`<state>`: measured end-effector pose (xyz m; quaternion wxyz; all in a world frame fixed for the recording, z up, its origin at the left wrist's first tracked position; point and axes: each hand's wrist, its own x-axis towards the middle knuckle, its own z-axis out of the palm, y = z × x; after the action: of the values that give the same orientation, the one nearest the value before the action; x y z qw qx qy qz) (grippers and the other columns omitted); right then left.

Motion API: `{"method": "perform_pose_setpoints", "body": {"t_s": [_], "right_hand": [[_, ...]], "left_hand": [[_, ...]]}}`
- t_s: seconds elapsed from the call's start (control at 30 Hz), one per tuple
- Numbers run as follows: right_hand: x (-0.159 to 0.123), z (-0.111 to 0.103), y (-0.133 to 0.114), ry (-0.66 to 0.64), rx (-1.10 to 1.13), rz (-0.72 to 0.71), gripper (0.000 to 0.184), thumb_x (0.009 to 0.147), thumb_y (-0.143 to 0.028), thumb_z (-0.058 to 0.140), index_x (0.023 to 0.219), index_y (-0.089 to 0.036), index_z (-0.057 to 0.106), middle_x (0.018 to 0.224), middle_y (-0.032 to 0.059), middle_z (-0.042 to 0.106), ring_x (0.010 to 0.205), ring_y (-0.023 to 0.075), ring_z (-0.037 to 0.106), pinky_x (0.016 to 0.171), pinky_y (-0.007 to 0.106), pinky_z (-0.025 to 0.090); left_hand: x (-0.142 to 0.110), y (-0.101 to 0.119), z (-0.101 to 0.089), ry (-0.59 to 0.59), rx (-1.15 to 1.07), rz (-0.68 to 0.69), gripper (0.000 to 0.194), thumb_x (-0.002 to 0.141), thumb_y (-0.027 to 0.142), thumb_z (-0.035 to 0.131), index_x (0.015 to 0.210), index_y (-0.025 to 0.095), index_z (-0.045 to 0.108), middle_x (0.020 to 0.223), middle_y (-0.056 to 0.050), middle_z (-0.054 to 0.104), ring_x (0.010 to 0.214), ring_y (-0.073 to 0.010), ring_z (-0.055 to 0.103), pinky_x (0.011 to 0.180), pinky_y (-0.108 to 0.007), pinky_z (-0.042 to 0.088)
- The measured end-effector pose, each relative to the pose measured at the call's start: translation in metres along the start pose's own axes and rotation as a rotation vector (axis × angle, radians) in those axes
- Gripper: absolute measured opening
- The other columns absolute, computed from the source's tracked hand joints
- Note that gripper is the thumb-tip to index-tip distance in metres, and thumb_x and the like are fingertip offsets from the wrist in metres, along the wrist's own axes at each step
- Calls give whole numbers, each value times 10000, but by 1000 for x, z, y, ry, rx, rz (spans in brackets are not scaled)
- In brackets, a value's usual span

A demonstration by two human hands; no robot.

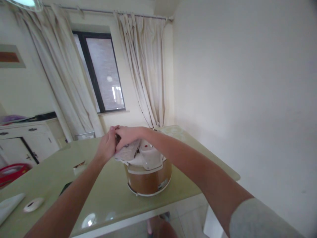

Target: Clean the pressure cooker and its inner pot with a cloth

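My left hand [108,144] and my right hand [127,135] meet above the left side of a round appliance [150,180] with a brown body and a white top. The fingers of both are closed around a pale, crumpled cloth [128,151], which hangs below them against the white lid [150,157]. A small dark patch shows between the hands; what it is I cannot make out. My right forearm crosses over the lid and hides part of it.
The appliance stands on a pale green table [109,195]. On its left side lie a white oval object [34,205], a white flat object [10,206], a small box [79,167] and a dark item partly behind my left forearm. A red basin [13,173] and white cabinet [37,140] are beyond.
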<state>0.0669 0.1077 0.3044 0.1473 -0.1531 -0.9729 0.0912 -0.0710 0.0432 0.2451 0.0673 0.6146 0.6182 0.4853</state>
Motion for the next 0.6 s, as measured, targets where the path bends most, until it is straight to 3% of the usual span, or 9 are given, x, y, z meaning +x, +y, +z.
{"method": "perform_pose_setpoints", "body": {"t_s": [0.07,0.17,0.23,0.4,0.6], "right_hand": [[-24,-19,21,13,159,-68,336,845,-309,835,1139,-176,743,1165,50,772,1088,209,705,951,290,535],[-62,-24,55,404,141,175,261,987,-327,700,1191,-170,737,1235,87,755,1137,201,677,1000,322,487],[-78,-11,74,449,149,237,279,1037,-390,639,1155,-164,752,1203,96,765,1115,201,678,994,323,472],[-86,22,91,459,203,208,467,1107,-527,473,1029,-190,787,1065,67,784,1023,191,682,935,290,448],[-85,17,88,462,239,156,442,1067,-573,543,1046,-212,796,1040,41,781,991,181,679,892,270,437]], "left_hand": [[-17,0,5,-87,157,-8,812,1035,655,146,1525,148,550,1465,-178,669,1396,-353,582,1204,-521,391],[-32,3,14,-59,451,95,745,978,713,360,1444,200,634,1531,-164,623,1514,-423,427,1264,-624,234],[-28,7,19,-71,521,184,716,914,758,481,1330,221,708,1540,-149,619,1539,-437,380,1283,-626,178],[14,5,24,-323,238,59,797,816,835,542,1241,187,732,1274,-159,772,1180,-378,700,1065,-470,517],[60,-26,26,-434,-153,-127,844,578,810,756,1138,179,783,1087,-121,831,1059,-361,746,874,-395,618]]}}
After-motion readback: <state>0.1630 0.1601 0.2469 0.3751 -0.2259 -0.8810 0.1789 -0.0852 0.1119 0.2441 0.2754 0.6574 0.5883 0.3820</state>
